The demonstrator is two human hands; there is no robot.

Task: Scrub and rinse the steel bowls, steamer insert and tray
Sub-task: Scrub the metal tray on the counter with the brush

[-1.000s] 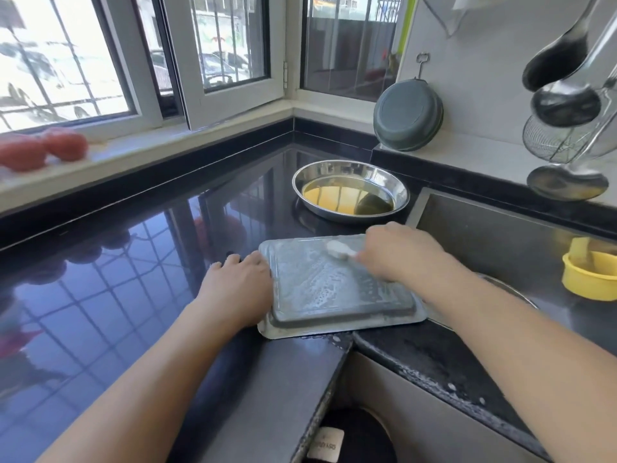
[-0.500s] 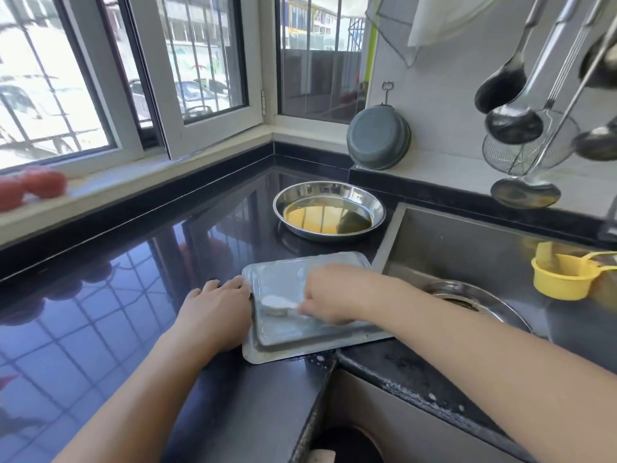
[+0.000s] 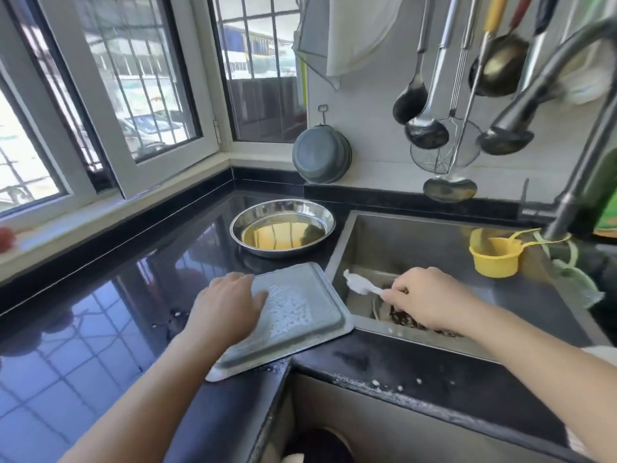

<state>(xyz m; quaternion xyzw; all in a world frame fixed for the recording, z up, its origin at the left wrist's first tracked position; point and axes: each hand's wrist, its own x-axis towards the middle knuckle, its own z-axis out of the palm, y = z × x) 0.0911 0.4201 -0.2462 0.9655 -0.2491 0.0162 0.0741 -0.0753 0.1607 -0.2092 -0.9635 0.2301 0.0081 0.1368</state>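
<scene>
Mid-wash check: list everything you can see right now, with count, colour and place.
tray: 1, steel, soapy, upside down on the counter by the sink
steel bowl: 1, silver, counter behind the tray
sink: 1, steel, right
brush: 1, white, over the sink
cup: 1, yellow, in the sink
faucet: 1, dark metal, upper right
grey bowl: 1, hanging on the wall
ladles: several, steel, hanging
left hand: presses on the tray
right hand: grips the brush

Bright daylight from the windows (image 3: 140, 95), glare on the glossy countertop (image 3: 83, 312), wide-angle bending at edges, slight blur
</scene>
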